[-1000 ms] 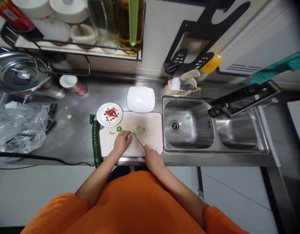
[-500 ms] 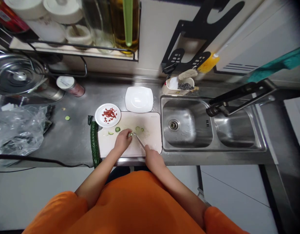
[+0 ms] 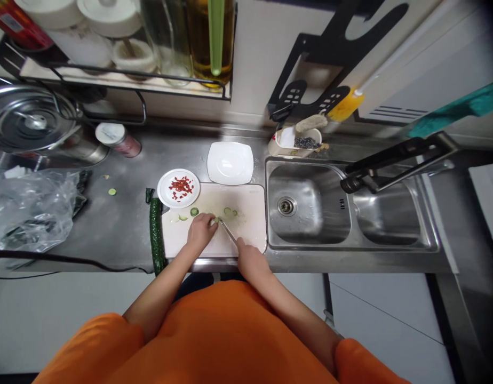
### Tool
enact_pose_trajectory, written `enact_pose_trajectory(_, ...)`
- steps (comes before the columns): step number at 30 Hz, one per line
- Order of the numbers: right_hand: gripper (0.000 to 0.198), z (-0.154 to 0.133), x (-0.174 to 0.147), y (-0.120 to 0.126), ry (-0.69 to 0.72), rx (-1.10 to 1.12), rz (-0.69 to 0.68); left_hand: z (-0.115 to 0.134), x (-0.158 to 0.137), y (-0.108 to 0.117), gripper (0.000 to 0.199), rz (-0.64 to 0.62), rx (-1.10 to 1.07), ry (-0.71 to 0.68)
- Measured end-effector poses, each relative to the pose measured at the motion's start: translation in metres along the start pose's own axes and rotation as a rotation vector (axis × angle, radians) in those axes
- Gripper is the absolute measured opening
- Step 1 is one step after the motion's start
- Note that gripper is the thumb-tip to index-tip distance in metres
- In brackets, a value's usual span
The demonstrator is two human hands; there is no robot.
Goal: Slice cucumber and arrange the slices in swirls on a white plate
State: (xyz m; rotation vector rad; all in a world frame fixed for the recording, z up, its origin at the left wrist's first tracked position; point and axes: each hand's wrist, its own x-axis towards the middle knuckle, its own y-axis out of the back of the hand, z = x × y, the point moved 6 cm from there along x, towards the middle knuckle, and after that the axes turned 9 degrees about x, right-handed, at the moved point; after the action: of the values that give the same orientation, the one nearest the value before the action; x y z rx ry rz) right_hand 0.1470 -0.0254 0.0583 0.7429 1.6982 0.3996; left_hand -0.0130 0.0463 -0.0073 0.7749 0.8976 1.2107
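While the left hand (image 3: 200,232) is pinching a small green piece (image 3: 216,220), the right hand (image 3: 251,258) is holding a knife (image 3: 229,232) beside it

Just below the centre of the frame, the piece is sitting on the pale chopping board (image 3: 230,246), partly hidden, so its exact shape is not showing. The left fingers are gripping it from its left side; the right fingers are wrapping around the knife's handle, with the blade pointing to the upper left, towards the piece.

Judging by its look, the piece is probably weighing very little, staying firm at the skin and being wet and slippery on any cut face. A grip on the skin, with the fingertips tucking back from the blade, is likely serving better than one on the moist flesh. The knife is looking stiff, and its handle is offering the only safe hold.

Left of centre, a long dark-green cucumber (image 3: 156,229) is lying on the worktop (image 3: 118,229) along the board's left edge. It is probably being the heavier thing, rigid but liable to snap if bent; its bumpy, glossy skin is inviting a hold around the middle. Loose cucumber slices (image 3: 194,212) are resting on the board, seeming thin and easily torn, so their rims are suiting a light pinch.
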Motion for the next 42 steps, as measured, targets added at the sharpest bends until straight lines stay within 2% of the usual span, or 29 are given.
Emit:
enact_pose_trajectory(7, 0.034, -0.005, -0.001, -0.004, 0.02, -0.012, -0.01, 0.0, -0.001, 0.007, 0.017, 0.012, -0.032, 0.007)
enact_pose_trajectory(18, 0.033, -0.009, 0.001, -0.003, 0.011, -0.004, -0.034, 0.0, -0.001, 0.005, 0.015, 0.049, -0.04, -0.012)
enact_pose_trajectory(37, 0.033, -0.021, 0.002, -0.001, -0.014, 0.04, -0.035, -0.002, 0.001, 0.004, 0.015, 0.024, -0.062, 0.024)
enact_pose_trajectory(42, 0.035, -0.009, -0.007, -0.002, -0.045, 0.025, -0.089, 0.0, 0.005, 0.005, 0.01, 0.028, -0.081, 0.046)
